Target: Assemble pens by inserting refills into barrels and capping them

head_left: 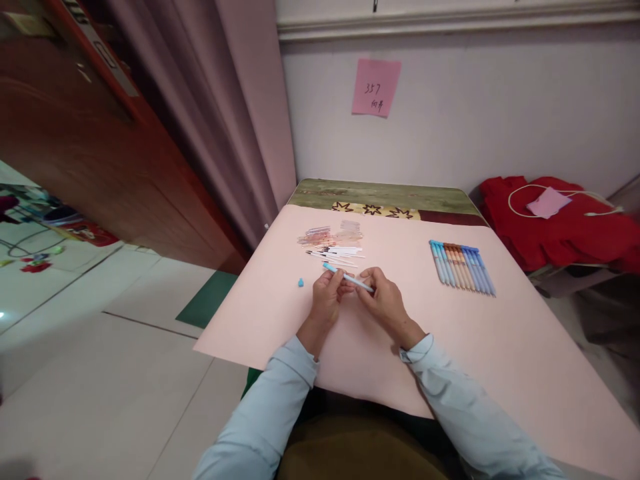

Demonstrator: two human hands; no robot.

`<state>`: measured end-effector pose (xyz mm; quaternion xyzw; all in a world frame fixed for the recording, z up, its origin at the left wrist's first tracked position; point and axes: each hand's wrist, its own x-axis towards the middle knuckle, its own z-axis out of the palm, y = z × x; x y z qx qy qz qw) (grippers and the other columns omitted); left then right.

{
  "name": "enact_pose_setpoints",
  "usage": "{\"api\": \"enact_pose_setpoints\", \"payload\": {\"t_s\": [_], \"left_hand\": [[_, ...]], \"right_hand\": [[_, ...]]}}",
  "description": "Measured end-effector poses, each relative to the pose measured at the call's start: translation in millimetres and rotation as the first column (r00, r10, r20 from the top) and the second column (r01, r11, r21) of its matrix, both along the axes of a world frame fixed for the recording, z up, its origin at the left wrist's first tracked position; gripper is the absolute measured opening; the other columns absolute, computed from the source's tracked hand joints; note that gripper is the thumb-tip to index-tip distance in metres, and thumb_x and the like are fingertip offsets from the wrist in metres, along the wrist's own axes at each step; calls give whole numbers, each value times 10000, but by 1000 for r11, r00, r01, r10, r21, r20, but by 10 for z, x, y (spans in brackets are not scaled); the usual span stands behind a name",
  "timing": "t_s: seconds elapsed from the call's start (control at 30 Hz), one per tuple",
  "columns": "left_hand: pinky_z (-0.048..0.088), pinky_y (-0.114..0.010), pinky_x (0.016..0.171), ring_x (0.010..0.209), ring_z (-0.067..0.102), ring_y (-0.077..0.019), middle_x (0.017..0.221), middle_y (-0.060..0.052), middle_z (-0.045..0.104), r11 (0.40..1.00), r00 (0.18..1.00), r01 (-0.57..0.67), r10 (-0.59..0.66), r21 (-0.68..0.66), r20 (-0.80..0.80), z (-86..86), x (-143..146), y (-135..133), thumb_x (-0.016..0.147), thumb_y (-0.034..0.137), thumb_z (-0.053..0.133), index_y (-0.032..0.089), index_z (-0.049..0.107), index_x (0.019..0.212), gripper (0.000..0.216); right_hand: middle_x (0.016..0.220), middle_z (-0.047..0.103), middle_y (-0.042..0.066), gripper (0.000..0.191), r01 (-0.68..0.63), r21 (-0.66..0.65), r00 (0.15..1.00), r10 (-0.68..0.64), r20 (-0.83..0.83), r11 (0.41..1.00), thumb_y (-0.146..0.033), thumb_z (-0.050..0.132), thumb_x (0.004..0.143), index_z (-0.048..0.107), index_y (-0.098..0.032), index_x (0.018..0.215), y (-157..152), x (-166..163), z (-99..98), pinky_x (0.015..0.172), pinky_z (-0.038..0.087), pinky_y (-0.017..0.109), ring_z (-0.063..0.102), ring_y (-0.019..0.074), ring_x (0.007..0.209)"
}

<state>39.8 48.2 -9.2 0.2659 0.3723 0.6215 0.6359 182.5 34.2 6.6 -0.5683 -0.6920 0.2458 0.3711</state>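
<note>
A light blue pen (358,283) is held slantwise above the table, its bright blue end up and to the left. My left hand (328,295) pinches it near that blue end. The fingers of my right hand (384,297) are closed around its other end. Left of my hands lies a small blue cap-like piece (301,283). Just beyond them are white pen refills with dark tips (336,256). Behind those sits a pile of clear, pinkish pen parts (320,237). To the right, several pens in blue, brown and violet-blue (461,268) lie in a neat row.
A pale pink sheet (270,300) covers most of the table (390,191). Red cloth (565,223) with a white cable and a pink paper lies at the right. A pink note (376,88) hangs on the wall. Left stand a curtain (245,100) and a brown door (125,153).
</note>
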Motion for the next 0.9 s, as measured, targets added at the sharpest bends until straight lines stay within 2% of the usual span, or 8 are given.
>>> {"api": "enact_pose_setpoints", "payload": {"t_s": [0.13, 0.27, 0.33, 0.43, 0.5, 0.63, 0.77, 0.9], "left_hand": [[485, -185, 574, 554, 614, -66, 743, -23, 700, 1000, 1000, 10, -10, 4, -5, 5, -7, 4, 729, 390, 819, 124, 643, 853, 343], [445, -170, 522, 509, 584, -63, 638, -20, 673, 998, 998, 57, -56, 8, -38, 8, -21, -6, 764, 400, 790, 105, 660, 851, 334], [449, -176, 520, 509, 589, -67, 668, -38, 692, 997, 995, 82, -82, 4, -57, 11, -23, -13, 769, 405, 784, 98, 665, 863, 342], [481, -194, 549, 548, 623, -85, 727, -51, 714, 998, 996, 69, -69, -3, -54, 12, -14, -19, 745, 408, 802, 109, 651, 866, 356], [489, -202, 557, 548, 624, -90, 700, -35, 700, 999, 998, 43, -43, -5, -51, 8, -4, -17, 732, 409, 810, 120, 636, 853, 359], [480, -202, 558, 530, 605, -81, 678, -21, 685, 1000, 999, 19, -19, -7, -46, -3, 2, -4, 729, 392, 812, 127, 630, 848, 343], [421, -181, 507, 509, 565, -64, 675, -23, 682, 999, 997, 36, -35, 21, -64, -1, -9, 7, 740, 379, 800, 118, 645, 844, 321], [321, -178, 439, 437, 480, -47, 592, -6, 644, 997, 991, 59, -53, 41, -120, 9, -16, -3, 774, 393, 765, 118, 643, 817, 304]], "right_hand": [[684, 680, -9, 149, -11, -15, 994, 10, -106, 1000, -370, 624, 852, 641, -223, 835, 19, 25, -48, 566, 390, 245, 567, 145, 573], [663, 704, 9, 335, -25, -39, 994, 21, -110, 999, -422, 517, 948, 661, -223, 720, 12, 23, -59, 598, 415, 249, 610, 149, 584], [591, 678, 7, 462, -65, -74, 994, 58, -98, 995, -434, 439, 990, 640, -225, 631, 1, 16, -46, 607, 419, 251, 612, 148, 559], [529, 638, 3, 539, -97, -116, 990, 84, -112, 989, -452, 397, 1008, 617, -225, 571, -11, 6, -34, 612, 422, 259, 594, 145, 522], [560, 649, 4, 501, -97, -116, 988, 81, -135, 988, -464, 420, 996, 636, -224, 613, -6, 2, -41, 612, 423, 262, 597, 148, 543], [614, 640, -17, 277, -65, -106, 959, 33, -281, 992, -482, 590, 889, 665, -216, 900, 34, 5, -93, 543, 398, 250, 550, 145, 545], [576, 579, -29, 329, -103, -142, 910, 36, -412, 984, -522, 686, 791, 637, -200, 836, 70, 19, -140, 484, 351, 233, 472, 121, 506], [580, 601, -6, 354, -94, -142, 920, 31, -392, 985, -548, 623, 830, 658, -199, 781, 68, 51, -132, 495, 372, 245, 491, 132, 513]]}}
